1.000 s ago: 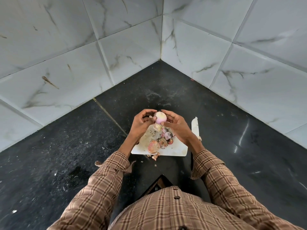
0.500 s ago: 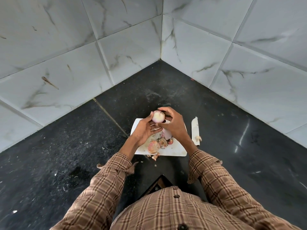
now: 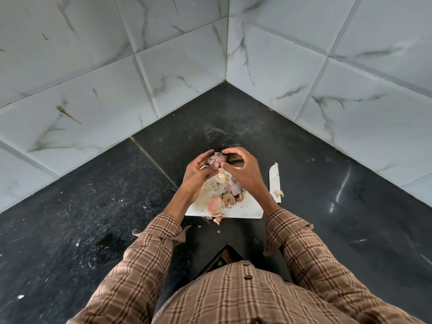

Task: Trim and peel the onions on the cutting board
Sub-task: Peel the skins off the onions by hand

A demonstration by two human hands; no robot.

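Observation:
A small pinkish onion (image 3: 217, 158) is held above the far end of the white cutting board (image 3: 247, 209). My left hand (image 3: 198, 176) cups it from the left and below. My right hand (image 3: 243, 171) pinches it from the right, thumb and fingertips on its skin. On the board lie more onions (image 3: 215, 205) and several pieces of peel (image 3: 228, 199), partly hidden by my wrists. A white knife (image 3: 274, 181) lies on the counter just right of the board.
The board sits on a black stone counter (image 3: 93, 206) in a corner of white marbled wall tiles (image 3: 163, 66). A few peel scraps (image 3: 218, 219) lie past the board's near edge. My checked sleeves fill the near part of the view.
Both hands have turned the onion between them. Its pale peeled side showed before; now a darker, rougher end faces up. My right fingers have shifted onto its top.

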